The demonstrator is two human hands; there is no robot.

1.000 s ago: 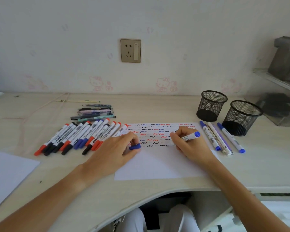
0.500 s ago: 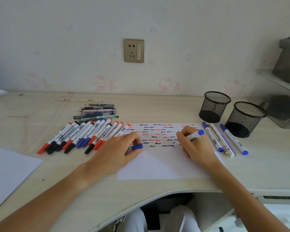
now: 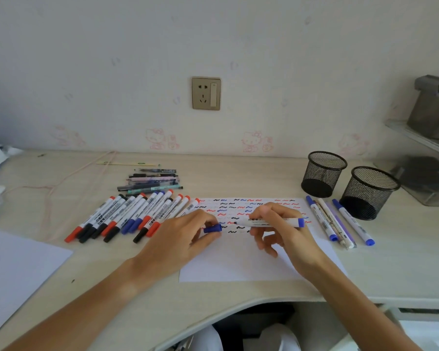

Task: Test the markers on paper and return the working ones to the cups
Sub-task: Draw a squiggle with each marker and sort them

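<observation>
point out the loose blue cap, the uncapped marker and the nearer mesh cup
small blue marker cap [image 3: 213, 228], head view, its barrel.
white blue-ended uncapped marker [image 3: 269, 221], head view, mid-body.
black wire-mesh cup nearest the camera [image 3: 369, 193], head view, front wall.

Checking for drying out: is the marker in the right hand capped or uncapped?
Uncapped: the marker shows its bare tip, and the left hand pinches its blue cap.

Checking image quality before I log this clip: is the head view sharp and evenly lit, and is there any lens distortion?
Head view: soft, even daylight, no glare; faint shadows under both hands, left and right. The marker and squiggles on the paper read clearly. Wide-angle bending shows: the desk edge curves, and the shelf at right looks soft and stretched.
</observation>
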